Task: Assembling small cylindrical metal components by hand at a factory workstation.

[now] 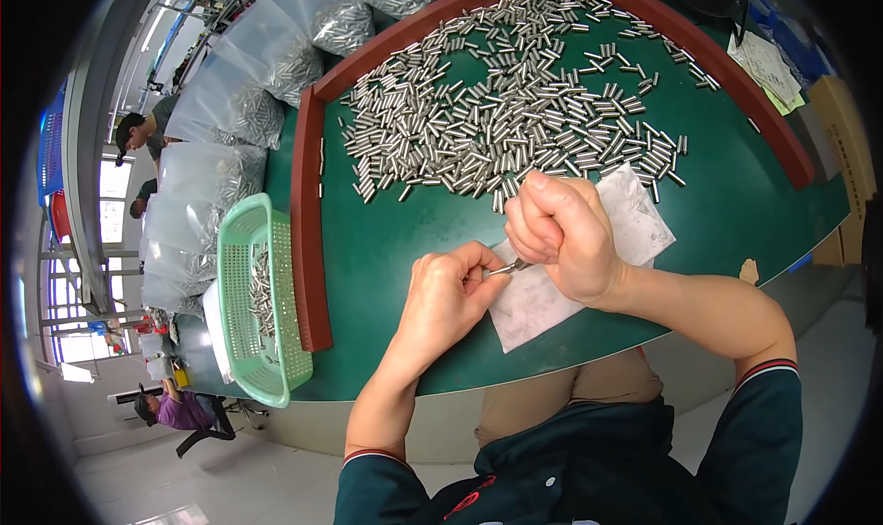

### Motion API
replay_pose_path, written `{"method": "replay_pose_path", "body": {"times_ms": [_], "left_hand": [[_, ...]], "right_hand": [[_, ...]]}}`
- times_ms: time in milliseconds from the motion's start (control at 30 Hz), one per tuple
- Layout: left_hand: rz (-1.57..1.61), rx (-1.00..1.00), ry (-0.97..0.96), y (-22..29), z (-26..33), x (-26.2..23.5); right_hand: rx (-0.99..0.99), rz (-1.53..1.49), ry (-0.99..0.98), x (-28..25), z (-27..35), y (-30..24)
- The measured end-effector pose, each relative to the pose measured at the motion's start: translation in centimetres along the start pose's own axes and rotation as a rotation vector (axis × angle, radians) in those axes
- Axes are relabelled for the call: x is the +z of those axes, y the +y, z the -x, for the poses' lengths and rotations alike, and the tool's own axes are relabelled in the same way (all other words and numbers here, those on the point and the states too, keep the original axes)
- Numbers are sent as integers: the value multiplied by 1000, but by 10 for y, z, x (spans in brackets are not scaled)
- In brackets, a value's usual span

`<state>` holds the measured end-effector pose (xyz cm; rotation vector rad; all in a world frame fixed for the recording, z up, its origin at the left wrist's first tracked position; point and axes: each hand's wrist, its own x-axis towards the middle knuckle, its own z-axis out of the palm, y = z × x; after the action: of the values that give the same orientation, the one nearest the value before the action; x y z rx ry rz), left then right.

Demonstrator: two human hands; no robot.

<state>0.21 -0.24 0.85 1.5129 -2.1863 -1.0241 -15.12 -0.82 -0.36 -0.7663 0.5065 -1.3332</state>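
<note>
Over the near part of the green table (386, 249), my two hands come together. My left hand (446, 291) pinches a small metal pin (499, 270) between thumb and fingertips. My right hand (566, 235) is closed in a fist, and a short dark piece (521, 264) shows at its lower side, meeting the pin. What the fist holds is mostly hidden by the fingers. Beneath the hands lies a white, smudged cloth (635, 217). A wide spread of loose, shiny metal pins (487, 102) begins just beyond my right hand.
A dark red wooden border (308, 222) rings the pins. Left of it stands a light green plastic basket (285, 359) holding more pins. Clear bags of metal parts (248, 111) line the far left. A cardboard box (842, 130) sits at right. Other people (184, 410) are in the background.
</note>
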Motion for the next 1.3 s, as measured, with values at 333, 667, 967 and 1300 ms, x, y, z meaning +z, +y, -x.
{"method": "replay_pose_path", "body": {"times_ms": [333,667,967,1300], "left_hand": [[-1,-3,-8,1,-3,-2],[79,-16,32,1,3,-3],[-75,62,84,5,2,3],[-137,148,156,0,2,9]], "right_hand": [[-23,19,-22,3,4,4],[-102,82,0,2,1,-1],[-60,33,49,1,-2,-4],[-24,-2,37,-2,-2,-1]]}}
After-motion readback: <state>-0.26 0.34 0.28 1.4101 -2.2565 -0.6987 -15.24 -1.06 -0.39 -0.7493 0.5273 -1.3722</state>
